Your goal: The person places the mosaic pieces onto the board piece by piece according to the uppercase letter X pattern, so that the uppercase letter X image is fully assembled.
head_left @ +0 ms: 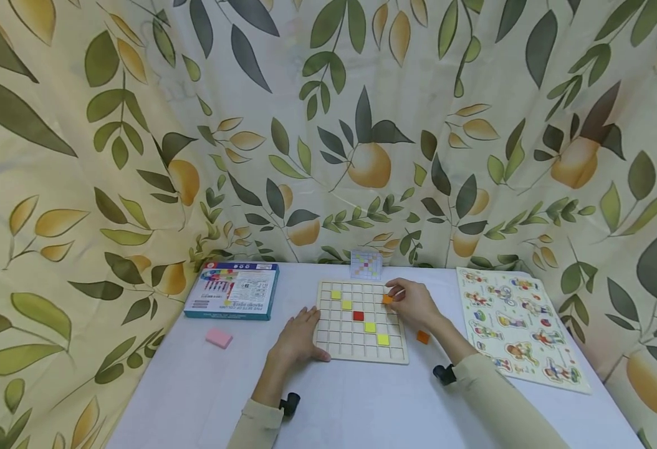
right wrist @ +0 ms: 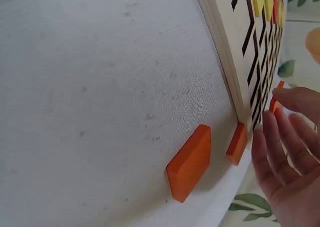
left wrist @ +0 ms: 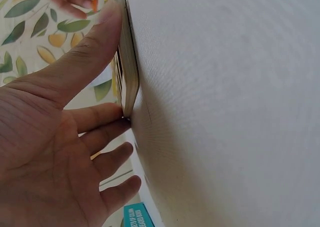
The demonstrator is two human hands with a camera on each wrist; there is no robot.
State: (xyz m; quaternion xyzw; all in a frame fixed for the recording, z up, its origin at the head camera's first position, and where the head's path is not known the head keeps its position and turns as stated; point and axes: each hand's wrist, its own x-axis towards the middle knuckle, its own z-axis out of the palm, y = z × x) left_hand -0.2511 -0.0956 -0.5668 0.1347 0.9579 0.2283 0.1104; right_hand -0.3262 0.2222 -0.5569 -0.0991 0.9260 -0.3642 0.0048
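Observation:
A wooden grid board [head_left: 362,350] lies on the table, with a red tile [head_left: 358,316] and several yellow tiles [head_left: 370,327] along a diagonal. My left hand [head_left: 299,337] rests against the board's left side, its thumb by the near corner and its fingers fairly straight. At the board's far right corner, my right hand [head_left: 415,304] pinches an orange tile [right wrist: 275,104] between thumb and fingers. Two more orange tiles appear on the cloth in the right wrist view: a nearer tile [right wrist: 190,162] and another tile [right wrist: 237,144] close to the board's edge.
Behind the board stands a small pattern card [head_left: 366,265]. A game box [head_left: 232,292] and a pink block [head_left: 219,338] lie to the left. On the right is a large picture board [head_left: 510,319]. A leaf-print curtain [head_left: 328,125] surrounds the white-covered table [head_left: 177,386].

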